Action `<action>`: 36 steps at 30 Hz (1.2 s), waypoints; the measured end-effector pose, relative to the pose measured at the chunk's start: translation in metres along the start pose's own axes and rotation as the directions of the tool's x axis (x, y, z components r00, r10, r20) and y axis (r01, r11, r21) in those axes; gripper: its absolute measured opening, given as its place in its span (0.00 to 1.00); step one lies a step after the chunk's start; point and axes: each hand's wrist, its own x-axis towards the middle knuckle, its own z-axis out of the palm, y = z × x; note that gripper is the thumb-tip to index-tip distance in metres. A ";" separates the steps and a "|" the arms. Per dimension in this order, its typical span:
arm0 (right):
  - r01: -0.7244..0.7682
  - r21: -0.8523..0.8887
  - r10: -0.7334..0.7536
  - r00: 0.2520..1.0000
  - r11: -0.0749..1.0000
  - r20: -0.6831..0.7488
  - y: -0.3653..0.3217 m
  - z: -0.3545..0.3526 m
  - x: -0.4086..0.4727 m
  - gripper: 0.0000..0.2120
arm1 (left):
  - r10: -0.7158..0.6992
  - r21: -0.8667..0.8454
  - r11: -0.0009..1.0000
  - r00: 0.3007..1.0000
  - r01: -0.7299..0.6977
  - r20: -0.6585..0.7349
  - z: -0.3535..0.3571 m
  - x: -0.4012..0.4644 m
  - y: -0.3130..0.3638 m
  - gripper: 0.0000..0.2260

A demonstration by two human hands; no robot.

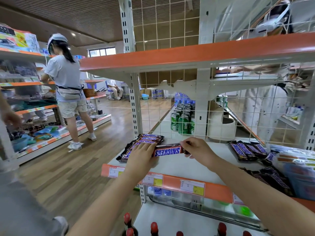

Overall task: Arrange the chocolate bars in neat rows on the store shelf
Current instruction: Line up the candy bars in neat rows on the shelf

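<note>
A brown Snickers bar point(167, 151) hangs just above the white shelf point(184, 166), lying crosswise. My right hand point(198, 149) pinches its right end. My left hand point(141, 157) lies flat with straight fingers on a row of Snickers bars point(146, 141) at the shelf's left end, its fingertips at the held bar's left end. A second group of bars point(247, 149) lies at the right back of the shelf. More dark bars point(272, 179) lie loosely near the right front edge.
A wire grid point(221, 116) backs the shelf, with green cans point(183, 121) behind it. An orange-edged upper shelf point(187, 55) hangs overhead. Packaged goods point(296, 167) fill the shelf's right end. Red-capped bottles point(154, 227) stand on the lower shelf. A person point(68, 89) stands in the left aisle.
</note>
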 end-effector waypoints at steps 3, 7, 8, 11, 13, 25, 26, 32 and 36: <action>0.014 0.006 -0.014 1.000 1.000 -0.025 0.000 0.007 0.002 0.08 | -0.055 0.007 0.998 0.997 0.055 0.053 0.001 -0.003 -0.002 0.25; 0.024 0.077 -0.016 0.995 0.997 -0.097 -0.001 0.012 0.004 0.08 | -0.274 -0.204 0.940 0.961 0.275 0.035 0.000 -0.005 -0.005 0.26; 0.027 0.096 -0.016 0.993 0.995 -0.113 -0.002 0.013 0.004 0.09 | -0.332 -0.286 0.901 0.943 0.325 0.027 -0.002 -0.006 -0.007 0.26; 0.031 0.164 -0.005 0.988 0.986 -0.156 -0.006 0.015 0.004 0.10 | -0.477 -0.485 0.750 0.876 0.450 0.076 -0.005 -0.006 -0.012 0.23; 0.029 0.203 0.006 0.985 0.979 -0.171 -0.008 0.016 0.004 0.10 | -0.526 -0.582 0.635 0.836 0.508 0.156 -0.007 -0.006 -0.016 0.20; -0.052 0.269 0.074 0.995 0.962 -0.072 -0.015 0.046 -0.003 0.08 | -0.542 -0.811 0.117 0.722 0.573 0.431 -0.018 -0.020 -0.030 0.07; -0.056 0.280 0.077 0.995 0.958 -0.063 -0.017 0.049 -0.003 0.08 | -0.556 -0.812 0.117 0.715 0.572 0.424 -0.017 -0.022 -0.033 0.07; -0.120 0.256 0.140 0.989 0.959 -0.058 -0.021 0.065 -0.001 0.06 | -0.614 -0.794 0.170 0.693 0.584 0.378 -0.018 -0.024 -0.050 0.04; -0.205 0.238 0.216 0.976 0.949 -0.021 -0.015 0.079 0.004 0.05 | -0.646 -0.771 0.249 0.693 0.586 0.319 -0.015 -0.025 -0.060 0.09</action>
